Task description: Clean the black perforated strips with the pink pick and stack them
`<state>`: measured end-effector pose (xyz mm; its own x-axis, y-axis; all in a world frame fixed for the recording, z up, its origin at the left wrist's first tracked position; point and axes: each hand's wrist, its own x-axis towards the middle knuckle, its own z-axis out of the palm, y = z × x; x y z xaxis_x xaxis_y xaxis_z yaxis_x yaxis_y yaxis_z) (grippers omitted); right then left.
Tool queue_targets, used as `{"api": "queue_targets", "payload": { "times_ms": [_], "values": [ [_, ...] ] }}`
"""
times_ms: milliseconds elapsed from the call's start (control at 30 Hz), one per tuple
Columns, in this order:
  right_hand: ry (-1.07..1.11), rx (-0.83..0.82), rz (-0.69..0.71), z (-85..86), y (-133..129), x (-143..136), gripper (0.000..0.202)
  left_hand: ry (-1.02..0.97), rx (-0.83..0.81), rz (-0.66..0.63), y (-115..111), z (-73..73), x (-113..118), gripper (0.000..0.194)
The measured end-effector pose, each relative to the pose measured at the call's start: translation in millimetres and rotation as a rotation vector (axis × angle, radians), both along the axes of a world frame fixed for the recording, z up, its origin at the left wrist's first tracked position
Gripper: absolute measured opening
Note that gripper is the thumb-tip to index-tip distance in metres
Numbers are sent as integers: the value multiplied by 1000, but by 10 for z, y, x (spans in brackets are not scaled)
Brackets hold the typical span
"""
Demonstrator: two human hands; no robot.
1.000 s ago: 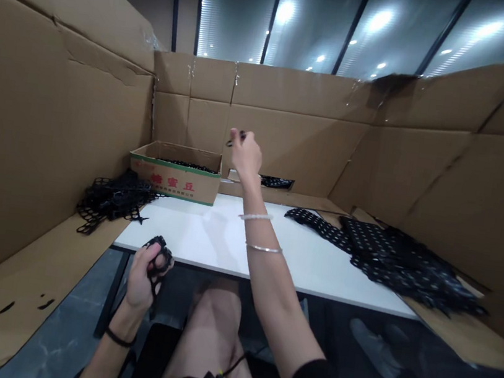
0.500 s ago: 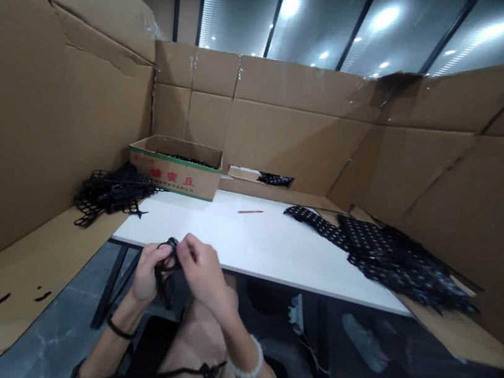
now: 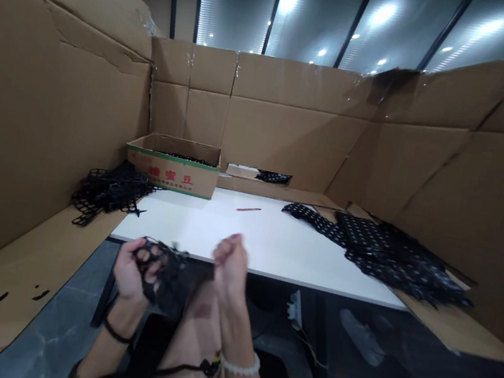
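Right hand has moved off to the R since prev. frame, now apart from left hand; both were together at the black, thin, open-mesh sheet, which now fans out wider.

Loc.: sheet is in left hand, above the lap by the near table edge.

Hands: left is curled round the sheet's L part, fingertips showing thru the holes. Right is blurred, fingers folded into a loose fist; cannot tell if it pinches anything.

Handling (judged): v. light, soft, limp; unlikely to hold its shape. Narrow strands prob. stretch, snag or tear if pulled singly. Slip: n/a, finish too blurred. Rec. grip: pinch a solid margin or several strands tog., both ends, not one loop.

Surroundings: white, smooth, flat-topped table w/ thin, reddish-brown, pencil-like stick. L: tangled heap of black mesh. R: overlapping black sheets w/ rows of pale dots. Rear L: brown, rectangular, open-topped cardboard box w/ green edging, black mat'l inside.

Markings: box front bears large red characters; last two read 蜜豆, first unclear. Smaller dark line below, too small to read w/ certainty. No other label legible.
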<state>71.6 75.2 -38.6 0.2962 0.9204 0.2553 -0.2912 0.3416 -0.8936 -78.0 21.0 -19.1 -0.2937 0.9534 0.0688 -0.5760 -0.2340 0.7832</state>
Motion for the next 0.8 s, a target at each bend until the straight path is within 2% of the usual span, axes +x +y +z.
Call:
{"api": "queue_targets", "payload": {
  "times_ms": [67,133,167,200,233,300,333,400,433,500,600,667,733,800],
  "values": [
    [157,39,-495,152,139,350,45,-85,92,157,-67,74,-145,43],
    [237,139,-961,462,359,642,43,-110,186,233,-109,122,-255,45],
    [168,177,-1124,664,508,720,50,-98,203,225,-113,131,-282,46],
    [-5,202,-1204,885,684,741,64,-89,199,205,-103,128,-289,46],
    [-218,216,-1171,1111,881,707,74,-84,178,179,-81,116,-280,45],
    [-416,252,-988,1524,1287,528,70,-72,115,151,-18,75,-236,42],
    [-634,219,-751,1685,1466,420,70,-62,84,142,14,52,-211,41],
    [-862,194,-487,1870,1700,248,73,-40,40,112,61,13,-178,40],
    [-916,204,-426,1887,1738,201,74,-31,33,99,72,0,-172,41],
    [-898,253,-440,1774,1656,174,72,-27,47,85,71,-14,-176,41],
    [-855,262,-380,1349,1232,160,64,-16,93,64,49,-25,-192,43],
    [-868,245,-202,1006,850,75,60,11,131,47,47,-41,-190,43],
    [-892,228,76,694,471,-76,58,51,166,49,62,-64,-170,41],
    [-890,225,287,461,158,-245,56,94,176,53,82,-83,-137,39]
  ]
}}
